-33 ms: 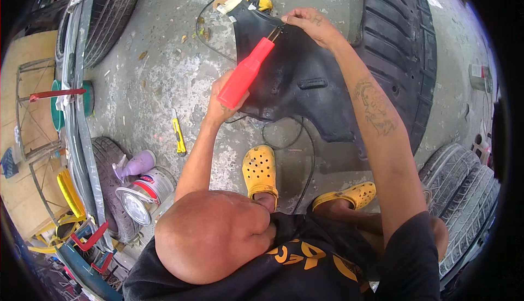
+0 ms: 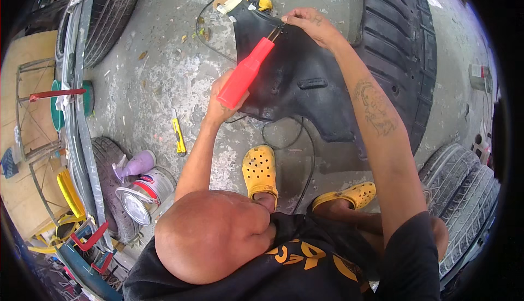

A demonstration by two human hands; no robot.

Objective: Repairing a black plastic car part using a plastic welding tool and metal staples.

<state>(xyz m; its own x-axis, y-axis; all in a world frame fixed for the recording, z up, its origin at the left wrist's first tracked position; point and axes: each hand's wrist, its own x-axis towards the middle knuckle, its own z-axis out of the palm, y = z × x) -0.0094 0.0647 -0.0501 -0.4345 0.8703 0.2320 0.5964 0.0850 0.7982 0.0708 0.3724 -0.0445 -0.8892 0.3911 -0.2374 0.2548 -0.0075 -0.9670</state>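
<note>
My left hand (image 2: 222,100) is wrapped round a red hot stapler (image 2: 244,77) with two metal prongs, which point up and to the right. At the prong tips, the thumb and fingers of my right hand (image 2: 310,24) are pinched together; what they hold is too small to make out. Beneath both hands lies a black moulded plastic panel (image 2: 295,102), like a car's fender liner, on the floor. The prongs are over its upper part, near its far edge.
A larger ribbed black panel (image 2: 396,55) lies at the right. A yellow utility knife (image 2: 178,135) and a dark cable (image 2: 314,164) are on the floor. Tyres (image 2: 461,192) lie at both sides. A paint can (image 2: 144,194) and a purple bottle (image 2: 136,164) stand at the left, beside a metal rack (image 2: 82,110).
</note>
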